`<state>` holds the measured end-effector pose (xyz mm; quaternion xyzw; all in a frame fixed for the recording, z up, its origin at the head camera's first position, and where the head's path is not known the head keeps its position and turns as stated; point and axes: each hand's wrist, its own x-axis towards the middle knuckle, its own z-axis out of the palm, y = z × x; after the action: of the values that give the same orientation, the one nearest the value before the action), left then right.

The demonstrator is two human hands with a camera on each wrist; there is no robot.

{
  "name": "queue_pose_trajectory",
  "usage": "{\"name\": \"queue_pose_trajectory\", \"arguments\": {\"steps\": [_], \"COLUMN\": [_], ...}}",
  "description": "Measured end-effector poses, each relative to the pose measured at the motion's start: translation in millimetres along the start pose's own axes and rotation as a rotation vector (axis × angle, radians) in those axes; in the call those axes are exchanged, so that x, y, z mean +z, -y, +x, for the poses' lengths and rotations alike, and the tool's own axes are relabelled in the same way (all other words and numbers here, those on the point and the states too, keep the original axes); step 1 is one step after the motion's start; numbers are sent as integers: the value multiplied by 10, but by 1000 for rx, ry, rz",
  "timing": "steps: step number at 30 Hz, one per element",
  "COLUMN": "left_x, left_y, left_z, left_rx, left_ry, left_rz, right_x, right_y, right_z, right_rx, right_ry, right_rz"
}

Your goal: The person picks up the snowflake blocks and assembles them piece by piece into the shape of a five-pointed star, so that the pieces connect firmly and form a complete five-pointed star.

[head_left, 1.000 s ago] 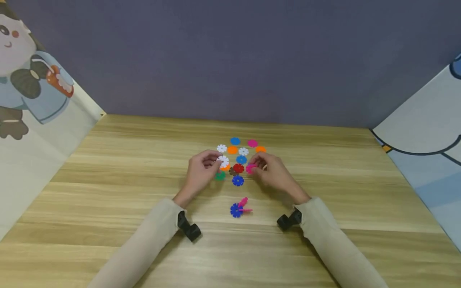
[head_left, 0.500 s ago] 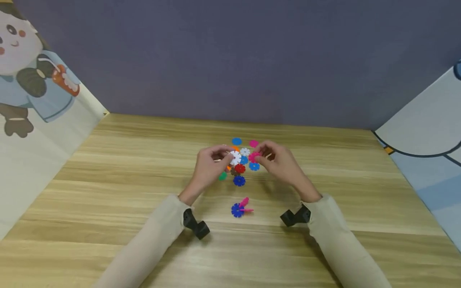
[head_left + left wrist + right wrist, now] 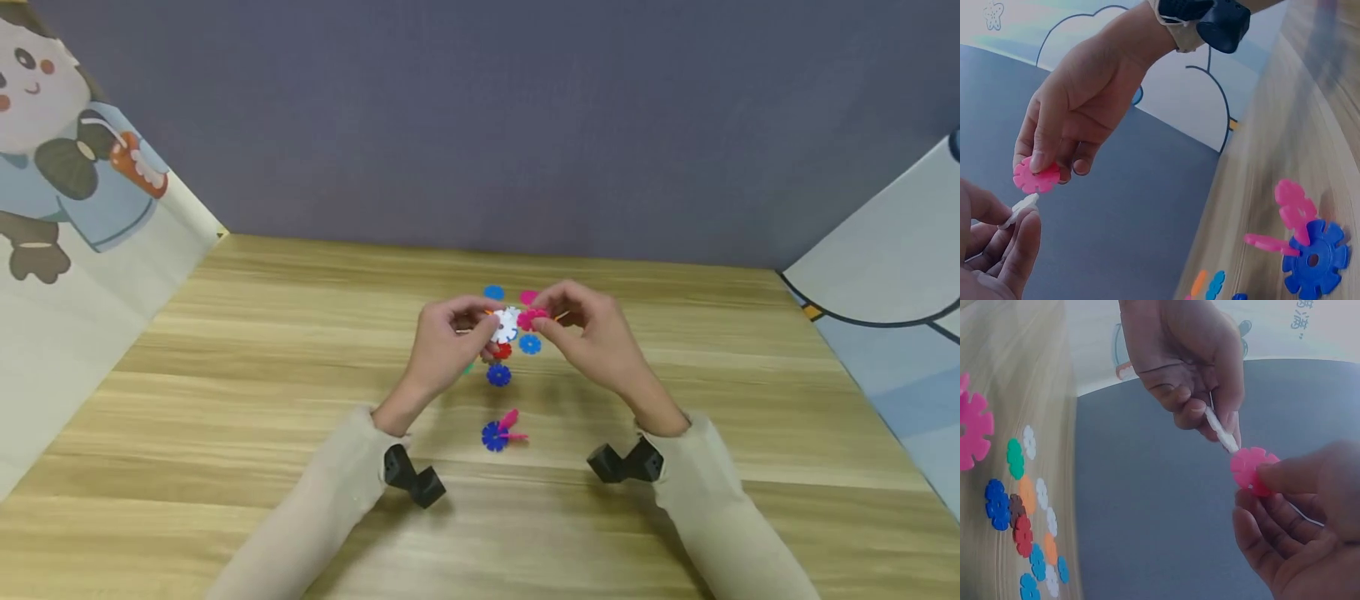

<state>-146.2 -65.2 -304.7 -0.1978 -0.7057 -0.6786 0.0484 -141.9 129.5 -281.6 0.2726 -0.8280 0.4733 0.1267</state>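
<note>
My left hand (image 3: 452, 340) pinches a white notched snowflake disc (image 3: 1020, 209) between thumb and fingers. Opposite it, my right hand (image 3: 596, 337) pinches a pink snowflake disc (image 3: 1250, 469). Both discs are held up above the table, edge to edge and at an angle to each other. In the right wrist view their rims look to be touching; the left wrist view shows a small gap, so I cannot tell whether their notches engage. Nearer me on the table lies a joined piece, a blue disc (image 3: 495, 437) with two pink discs (image 3: 1294, 212) slotted into it.
Several loose discs lie on the wooden table (image 3: 300, 350) beneath the hands, among them a red disc (image 3: 1023, 535), a green disc (image 3: 1015, 459), a dark blue disc (image 3: 498, 375) and a light blue disc (image 3: 530, 344). A grey panel (image 3: 495, 125) stands behind the table.
Both hands have lifted and moved away from me, the left also to the right. The white and pink discs, apart a second ago, are now brought close together. The joined piece stays in place.
</note>
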Motion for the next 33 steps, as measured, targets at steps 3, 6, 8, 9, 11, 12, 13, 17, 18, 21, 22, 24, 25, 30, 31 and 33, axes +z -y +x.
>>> {"name": "queue_pose_trajectory", "arguments": {"steps": [3, 6, 8, 9, 11, 12, 13, 17, 18, 21, 22, 24, 25, 30, 31, 33], "left_x": [6, -9, -19, -23, -27, -27, -24, -2, 5, 28, 35, 47, 52, 86, 93, 106], "left_y": [-8, 6, 17, 23, 29, 29, 27, 4, -6, -36, -46, -64, -71, -87, -91, -104], "left_z": [7, 7, 3, 0, -6, -8, -8, -8, -9, -18, -23, -31, -34, -44, -44, -41], "left_rx": [-13, -33, -53, -65, -98, -113, -126, -186, -201, -239, -248, -257, -259, -267, -268, -263], "left_ry": [6, 14, 21, 24, 24, 23, 21, 18, 18, 15, 12, 0, -7, -53, -63, -85], "left_rz": [-20, -37, -51, -62, -92, -113, -134, -232, -257, -321, -336, -354, -360, -394, -403, -419], "right_x": [-4, 9, 16, 20, 26, 27, 28, 29, 31, 52, 60, 79, 89, 153, 166, 188], "right_y": [12, 7, 2, -1, -7, -6, -3, 12, 16, 8, 8, 6, 6, 1, -2, -3], "right_z": [-14, -10, -8, -9, -14, -16, -18, -25, -26, -37, -40, -47, -49, -55, -54, -52], "right_rx": [-6, -13, -16, -18, -22, -22, -22, -31, -35, -53, -62, -83, -92, -111, -111, -112], "right_ry": [5, 6, 3, 4, 5, 2, 0, -25, -37, -77, -92, -119, -133, -188, -197, -209], "right_rz": [4, 3, 2, 3, 2, 2, 5, 18, 26, 53, 64, 81, 89, 137, 150, 172]}}
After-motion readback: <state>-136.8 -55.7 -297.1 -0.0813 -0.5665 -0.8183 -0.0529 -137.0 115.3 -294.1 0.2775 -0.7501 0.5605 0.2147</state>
